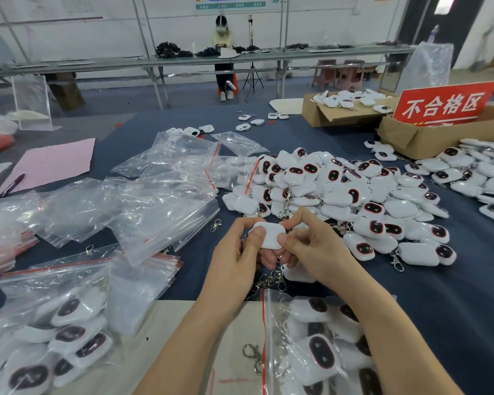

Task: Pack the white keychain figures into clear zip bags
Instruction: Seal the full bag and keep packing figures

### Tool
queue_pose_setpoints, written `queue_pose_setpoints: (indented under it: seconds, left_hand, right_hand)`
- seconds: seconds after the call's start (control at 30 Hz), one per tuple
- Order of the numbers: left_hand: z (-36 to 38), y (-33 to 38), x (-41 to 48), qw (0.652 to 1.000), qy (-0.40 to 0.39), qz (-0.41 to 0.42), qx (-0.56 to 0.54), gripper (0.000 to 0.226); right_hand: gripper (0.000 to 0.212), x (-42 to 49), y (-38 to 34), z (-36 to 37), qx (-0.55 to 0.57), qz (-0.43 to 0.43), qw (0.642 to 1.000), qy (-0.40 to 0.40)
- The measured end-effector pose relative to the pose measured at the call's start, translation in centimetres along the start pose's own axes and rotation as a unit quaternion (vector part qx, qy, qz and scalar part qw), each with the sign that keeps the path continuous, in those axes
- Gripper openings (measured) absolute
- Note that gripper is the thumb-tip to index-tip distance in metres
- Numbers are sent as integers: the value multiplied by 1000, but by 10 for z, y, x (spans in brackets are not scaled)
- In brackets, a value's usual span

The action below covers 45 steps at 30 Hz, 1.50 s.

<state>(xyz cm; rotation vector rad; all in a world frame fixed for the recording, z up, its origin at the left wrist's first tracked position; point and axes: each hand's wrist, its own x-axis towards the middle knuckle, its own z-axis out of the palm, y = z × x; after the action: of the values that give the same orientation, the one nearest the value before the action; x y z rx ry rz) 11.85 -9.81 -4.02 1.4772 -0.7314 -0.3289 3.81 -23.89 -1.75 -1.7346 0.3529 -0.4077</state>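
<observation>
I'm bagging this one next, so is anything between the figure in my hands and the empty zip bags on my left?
Nothing visible blocks it. The left hand and right hand hold the figure; only a loose clasp lies flat between it and the empty zip bags.

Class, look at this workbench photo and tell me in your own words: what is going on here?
A person holds one white keychain figure with both hands, the left hand and right hand pinching its edges above the dark table. A big pile of loose figures lies just beyond. Empty clear zip bags are heaped to the left, and filled bags lie near the front edge. The held figure is not yet bagged.
</observation>
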Motion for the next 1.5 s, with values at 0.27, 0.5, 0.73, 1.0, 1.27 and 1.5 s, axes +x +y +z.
queue_pose_setpoints:
  seconds: [0.27,0.5,0.73,1.0,1.27,1.5]
  left_hand:
    - [1,2,0,1000,4,-15,-12,19]
    - [3,7,0,999,28,-19,-19,33]
    - [4,7,0,999,16,-12,-27,14]
    - [4,7,-1,1000,18,2,-4,24]
    - [-5,5,7,994,44,-73,-67,22]
    - [-4,4,7,995,44,-75,-49,23]
  right_hand:
    - [9,0,1,-1,1,1,1000,-1]
    - [30,3,3,0,13,5,1000,6]
    - [20,3,-1,0,98,17,995,19]
    - [33,1,0,-11,123,4,992,4]
    - [21,1,0,-6,194,44,980,-18]
    - [15,2,2,-6,165,69,984,8]
